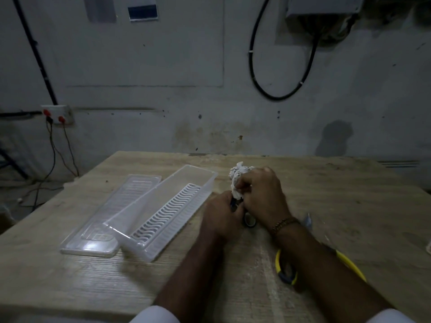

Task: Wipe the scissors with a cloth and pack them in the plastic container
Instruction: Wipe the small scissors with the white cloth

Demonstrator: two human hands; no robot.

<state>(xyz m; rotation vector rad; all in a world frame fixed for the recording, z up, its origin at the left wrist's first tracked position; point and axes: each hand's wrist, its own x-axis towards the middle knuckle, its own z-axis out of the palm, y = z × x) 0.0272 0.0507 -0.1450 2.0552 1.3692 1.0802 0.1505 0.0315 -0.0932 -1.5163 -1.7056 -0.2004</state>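
My left hand (pixel 222 215) grips the dark handles of a pair of scissors (pixel 249 221) at the middle of the wooden table (pixel 349 194). Their blades are hidden inside a white cloth (pixel 236 180), which my right hand (pixel 263 194) holds bunched around them. One black handle loop shows below my hands. A clear plastic container (pixel 130 233) with a white ribbed insert lies open to the left, with nothing else inside it. Its clear lid (pixel 112 213) lies flat beside it.
A second pair of scissors with yellow handles (pixel 285 269) lies on the table under my right forearm. A small pale object (pixel 307 221) sits right of my wrist. Behind the table are a grey wall, black cables and a socket box (pixel 57 114).
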